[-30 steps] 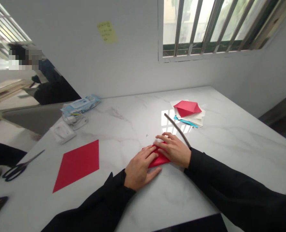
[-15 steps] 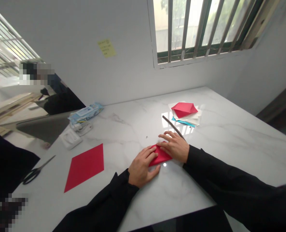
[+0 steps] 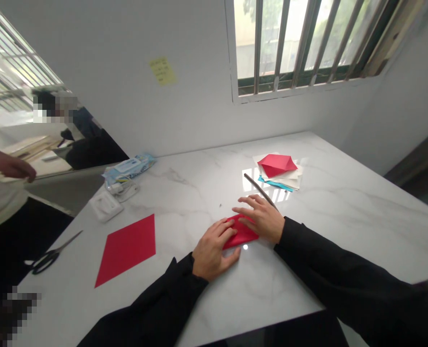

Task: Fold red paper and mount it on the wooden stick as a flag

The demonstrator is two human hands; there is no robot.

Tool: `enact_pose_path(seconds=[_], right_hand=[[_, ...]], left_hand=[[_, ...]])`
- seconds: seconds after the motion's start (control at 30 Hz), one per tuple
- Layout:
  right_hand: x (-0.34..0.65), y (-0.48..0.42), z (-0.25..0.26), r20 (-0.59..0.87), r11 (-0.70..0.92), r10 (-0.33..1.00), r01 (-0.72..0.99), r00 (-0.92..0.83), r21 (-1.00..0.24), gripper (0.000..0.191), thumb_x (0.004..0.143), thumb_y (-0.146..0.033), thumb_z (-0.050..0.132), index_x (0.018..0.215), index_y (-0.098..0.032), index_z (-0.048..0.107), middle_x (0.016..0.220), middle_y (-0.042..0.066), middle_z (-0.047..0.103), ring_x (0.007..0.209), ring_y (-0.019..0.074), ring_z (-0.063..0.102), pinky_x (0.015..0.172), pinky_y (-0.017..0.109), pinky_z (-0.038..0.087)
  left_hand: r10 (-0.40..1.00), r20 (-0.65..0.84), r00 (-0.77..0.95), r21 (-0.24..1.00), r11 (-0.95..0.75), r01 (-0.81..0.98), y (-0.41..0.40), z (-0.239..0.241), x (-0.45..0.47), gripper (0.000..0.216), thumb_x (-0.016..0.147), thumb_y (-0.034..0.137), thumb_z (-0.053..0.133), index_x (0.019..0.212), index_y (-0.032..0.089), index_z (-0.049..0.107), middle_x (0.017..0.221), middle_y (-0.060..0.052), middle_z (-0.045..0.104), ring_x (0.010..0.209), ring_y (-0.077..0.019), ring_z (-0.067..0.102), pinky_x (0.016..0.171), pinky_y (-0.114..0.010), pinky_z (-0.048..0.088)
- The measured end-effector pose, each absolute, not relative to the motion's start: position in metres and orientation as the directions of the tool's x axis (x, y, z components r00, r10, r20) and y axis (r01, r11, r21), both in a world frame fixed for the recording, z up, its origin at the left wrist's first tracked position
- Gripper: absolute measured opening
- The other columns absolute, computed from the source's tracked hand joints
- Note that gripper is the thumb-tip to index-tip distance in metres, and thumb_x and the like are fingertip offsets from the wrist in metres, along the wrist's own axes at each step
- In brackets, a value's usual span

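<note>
Already partly folded, small red paper piece (image 3: 240, 232) sits under my flat-spread left hand (image 3: 214, 249) and right hand (image 3: 261, 219); flat red paper sheet (image 3: 127, 248) at left lies unfolded.

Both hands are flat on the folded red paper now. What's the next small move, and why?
Probably slide the right hand fingertips along the fold to sharpen the crease, while the left hand pins the folded red paper to the marble table. Both palms lie flat on it, and the paper looks only partly pressed down.
</note>
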State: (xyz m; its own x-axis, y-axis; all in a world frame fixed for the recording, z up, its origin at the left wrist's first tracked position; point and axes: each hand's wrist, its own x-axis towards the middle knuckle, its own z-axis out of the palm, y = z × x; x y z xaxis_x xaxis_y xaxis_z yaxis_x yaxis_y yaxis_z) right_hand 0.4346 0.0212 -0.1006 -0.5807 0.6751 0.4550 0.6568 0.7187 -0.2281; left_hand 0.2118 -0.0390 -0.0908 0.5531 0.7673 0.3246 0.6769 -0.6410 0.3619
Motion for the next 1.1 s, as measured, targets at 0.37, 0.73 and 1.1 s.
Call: enact_pose_path(seconds=[0.37,0.73,1.1], right_hand=[[0.437,0.024,-0.1,0.397,0.733,0.672,0.639,-0.626,-0.234,0.029,0.104,-0.034,0.052,0.111,-0.024,0.079,0.133,0.011,0.066,0.126,0.0282,0.052,0.107,0.048,0.047],[0.442,0.022,-0.094,0.486,0.75,0.661,0.488,-0.572,-0.446,0.015,0.094,-0.031,0.069,0.1,-0.021,0.078,0.113,0.01,0.071,0.107,0.0239,0.059,0.1,0.043,0.052],[0.434,0.007,-0.089,0.392,0.828,0.405,0.149,-0.826,-0.541,0.01,0.09,-0.02,0.07,0.094,-0.023,0.079,0.097,0.003,0.077,0.096,0.018,0.068,0.098,0.037,0.052]], left_hand=[[0.767,0.327,0.552,0.363,-0.641,0.676,-0.039,-0.089,0.213,0.032,0.085,0.028,0.07,0.115,0.021,0.068,0.133,-0.01,0.068,0.133,-0.0303,0.057,0.113,-0.054,0.049],[0.801,0.327,0.502,0.431,-0.599,0.675,-0.035,-0.092,0.212,0.022,0.101,0.023,0.051,0.107,0.022,0.071,0.13,-0.006,0.07,0.129,-0.0236,0.06,0.114,-0.049,0.049],[0.801,0.334,0.497,0.441,-0.599,0.668,-0.035,-0.093,0.213,0.019,0.093,0.017,0.056,0.105,0.022,0.07,0.127,-0.007,0.07,0.126,-0.025,0.061,0.111,-0.049,0.051]])
